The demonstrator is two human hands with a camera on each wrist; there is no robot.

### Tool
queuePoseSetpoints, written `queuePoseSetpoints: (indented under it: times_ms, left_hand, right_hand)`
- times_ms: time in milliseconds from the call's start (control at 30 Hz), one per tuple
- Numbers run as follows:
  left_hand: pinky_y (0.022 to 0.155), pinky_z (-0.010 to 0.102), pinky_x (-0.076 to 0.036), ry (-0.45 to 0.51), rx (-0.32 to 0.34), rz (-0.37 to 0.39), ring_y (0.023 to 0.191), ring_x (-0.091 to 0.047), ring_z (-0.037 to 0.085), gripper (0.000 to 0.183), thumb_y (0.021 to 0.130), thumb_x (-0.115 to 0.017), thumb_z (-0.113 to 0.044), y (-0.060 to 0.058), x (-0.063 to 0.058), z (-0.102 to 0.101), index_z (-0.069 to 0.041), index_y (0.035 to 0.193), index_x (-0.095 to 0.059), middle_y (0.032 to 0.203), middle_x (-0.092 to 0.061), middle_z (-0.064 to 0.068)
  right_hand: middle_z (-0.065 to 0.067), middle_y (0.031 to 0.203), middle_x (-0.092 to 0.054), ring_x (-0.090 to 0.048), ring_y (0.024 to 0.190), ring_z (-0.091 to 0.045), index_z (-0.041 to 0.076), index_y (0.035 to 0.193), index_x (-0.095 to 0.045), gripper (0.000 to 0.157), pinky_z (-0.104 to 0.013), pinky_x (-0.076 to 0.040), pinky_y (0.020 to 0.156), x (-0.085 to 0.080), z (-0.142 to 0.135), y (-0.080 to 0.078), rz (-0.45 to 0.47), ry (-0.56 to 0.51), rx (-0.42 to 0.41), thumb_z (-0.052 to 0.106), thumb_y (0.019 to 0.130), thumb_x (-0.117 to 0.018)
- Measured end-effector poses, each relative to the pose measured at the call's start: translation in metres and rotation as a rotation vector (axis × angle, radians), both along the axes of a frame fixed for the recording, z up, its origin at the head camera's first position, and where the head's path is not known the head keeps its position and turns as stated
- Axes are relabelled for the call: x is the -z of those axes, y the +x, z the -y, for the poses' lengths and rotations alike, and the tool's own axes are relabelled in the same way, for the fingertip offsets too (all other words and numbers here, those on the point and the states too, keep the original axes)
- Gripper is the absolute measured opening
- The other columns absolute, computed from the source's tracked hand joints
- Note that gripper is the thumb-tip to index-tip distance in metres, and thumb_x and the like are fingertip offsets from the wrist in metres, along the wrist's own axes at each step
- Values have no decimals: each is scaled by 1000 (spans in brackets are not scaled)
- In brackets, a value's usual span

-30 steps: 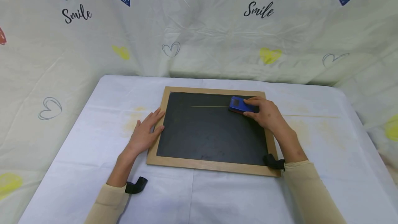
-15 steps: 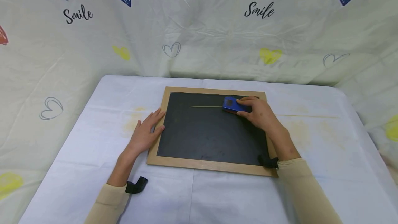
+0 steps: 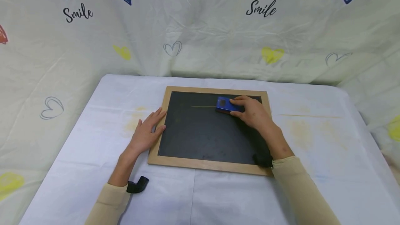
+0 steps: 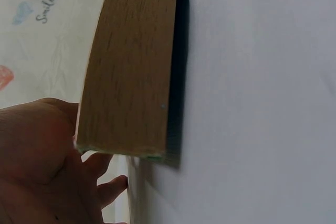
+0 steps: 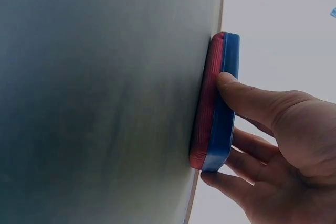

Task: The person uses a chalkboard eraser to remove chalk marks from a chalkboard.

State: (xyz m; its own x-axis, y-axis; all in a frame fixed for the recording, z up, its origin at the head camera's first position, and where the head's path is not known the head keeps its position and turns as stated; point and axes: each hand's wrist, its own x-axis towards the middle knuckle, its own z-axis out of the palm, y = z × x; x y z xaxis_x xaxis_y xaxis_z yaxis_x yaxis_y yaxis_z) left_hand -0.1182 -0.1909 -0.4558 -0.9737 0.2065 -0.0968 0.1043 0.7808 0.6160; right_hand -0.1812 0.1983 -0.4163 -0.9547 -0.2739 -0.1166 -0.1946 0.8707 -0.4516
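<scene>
A blackboard point(image 3: 200, 134) in a light wooden frame lies flat on the white-covered table. My right hand point(image 3: 251, 114) grips a blue chalkboard eraser point(image 3: 224, 104) between thumb and fingers, near the board's top edge. In the right wrist view the eraser's red felt pad point(image 5: 206, 103) lies against the black surface. A thin yellow chalk line point(image 3: 203, 106) runs left from the eraser. With fingers outstretched, my left hand point(image 3: 147, 134) rests on the left side of the wooden frame point(image 4: 128, 66).
White cloth point(image 3: 168, 197) covers the table, with faint yellow smudges point(image 3: 300, 134) and a thin yellow streak point(image 3: 309, 116) right of the board. A curtain point(image 3: 212, 23) printed with hearts hangs behind the table. Black straps point(image 3: 137, 185) sit at both wrists.
My right hand has slid the eraser leftward along the yellow chalk line, and the visible line has become shorter. My left hand has stayed on the frame.
</scene>
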Motion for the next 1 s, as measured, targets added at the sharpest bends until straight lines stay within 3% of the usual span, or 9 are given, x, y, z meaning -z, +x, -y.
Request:
queuePoseSetpoints:
  times_ms: [1000]
  left_hand:
    - [125,76,2,1,-2,-9,162,-21,40,61,107,-59,-23,0,-1,-1,-17,163,-37,175,-24,7]
  right_hand:
    - [-13,158,-52,-50,145,-42,19,151,-57,56,-59,-42,118,0,40,-3,-3,-10,-33,30,99,-73]
